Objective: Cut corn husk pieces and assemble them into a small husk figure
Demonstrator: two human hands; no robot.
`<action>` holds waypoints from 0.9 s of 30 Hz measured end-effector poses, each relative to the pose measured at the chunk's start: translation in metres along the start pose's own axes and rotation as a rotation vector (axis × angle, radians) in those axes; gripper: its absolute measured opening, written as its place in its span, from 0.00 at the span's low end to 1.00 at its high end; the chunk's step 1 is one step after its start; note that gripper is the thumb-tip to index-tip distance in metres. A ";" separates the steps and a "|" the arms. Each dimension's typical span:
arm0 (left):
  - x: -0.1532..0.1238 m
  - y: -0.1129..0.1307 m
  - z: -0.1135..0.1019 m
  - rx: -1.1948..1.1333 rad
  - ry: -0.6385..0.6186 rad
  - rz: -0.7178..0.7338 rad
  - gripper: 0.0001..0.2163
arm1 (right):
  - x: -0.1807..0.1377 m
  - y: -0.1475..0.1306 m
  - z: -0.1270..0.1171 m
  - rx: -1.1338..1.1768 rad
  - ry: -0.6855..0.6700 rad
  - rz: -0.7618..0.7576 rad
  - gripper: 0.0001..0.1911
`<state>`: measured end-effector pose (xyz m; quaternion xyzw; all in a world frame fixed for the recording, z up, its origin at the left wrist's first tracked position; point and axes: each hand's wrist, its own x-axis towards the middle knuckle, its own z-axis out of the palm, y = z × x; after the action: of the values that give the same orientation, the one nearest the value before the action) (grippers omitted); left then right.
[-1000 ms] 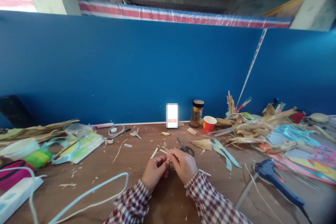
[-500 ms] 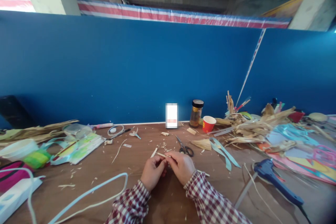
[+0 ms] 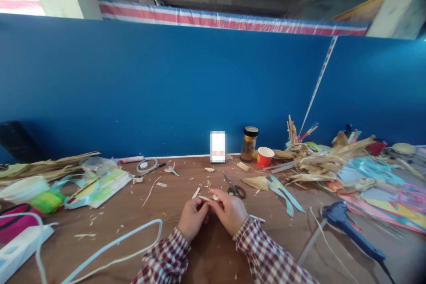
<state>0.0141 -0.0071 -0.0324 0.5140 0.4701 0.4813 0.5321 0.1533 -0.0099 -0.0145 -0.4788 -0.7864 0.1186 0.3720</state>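
Close together over the middle of the brown table, my left hand and my right hand are both closed on a thin pale strip, which looks like dried husk. One end of the strip pokes out past the fingertips; the rest is hidden by my fingers. Just beyond my right hand lie black-handled scissors, blades pointing away. A loose pale piece rests beyond my left fingers, among small scattered scraps. A pale stick sticks out beside my right wrist.
To the right lie a blue glue gun, light-blue ribbon and heaped dry husks. A red paper cup and a lidded jar stand at the back. A white cable loops at left near a power strip.
Both hands stay in nearly the same place. The fingers of my right hand have shifted slightly around the strip, and a pale bit now shows by its fingertips.
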 end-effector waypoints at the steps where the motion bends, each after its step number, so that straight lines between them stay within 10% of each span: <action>1: 0.000 0.000 0.000 0.016 0.006 0.005 0.11 | 0.000 -0.001 0.000 -0.001 -0.009 0.000 0.15; 27: -0.003 0.002 0.005 -0.053 0.130 -0.013 0.14 | 0.012 0.036 -0.026 -0.117 0.206 0.191 0.16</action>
<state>0.0185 -0.0107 -0.0302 0.4644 0.4941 0.5225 0.5168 0.1925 0.0140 -0.0102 -0.5820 -0.7005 0.0575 0.4090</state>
